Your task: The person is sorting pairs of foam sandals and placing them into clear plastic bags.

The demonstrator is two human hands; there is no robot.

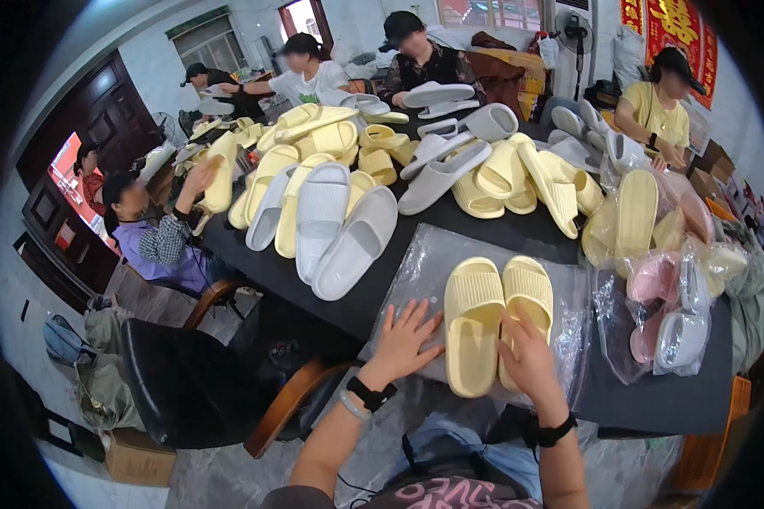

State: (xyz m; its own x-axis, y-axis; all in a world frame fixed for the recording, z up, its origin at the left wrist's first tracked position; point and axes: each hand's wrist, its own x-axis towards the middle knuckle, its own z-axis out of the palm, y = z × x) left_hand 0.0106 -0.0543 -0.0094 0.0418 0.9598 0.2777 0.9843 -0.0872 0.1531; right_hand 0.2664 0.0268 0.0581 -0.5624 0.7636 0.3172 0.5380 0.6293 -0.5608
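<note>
A pair of pale yellow slippers lies side by side in front of me on a stack of clear plastic bags (412, 280), toes pointing away. My left hand (403, 339) is flat on the bags with its fingers spread, just left of the left yellow slipper (474, 339), and holds nothing. My right hand (528, 352) is closed on the right yellow slipper (528, 284), covering much of its footbed; its thumb lies along the inner side, by the gap between the pair.
Yellow slippers (314, 136) and grey slippers (356, 242) are heaped across the black table (297, 284). Bagged slippers (681, 335) are piled at the right. A black armchair (195, 382) stands left of me. Several people sit around the table, one lifting a yellow slipper (221, 174).
</note>
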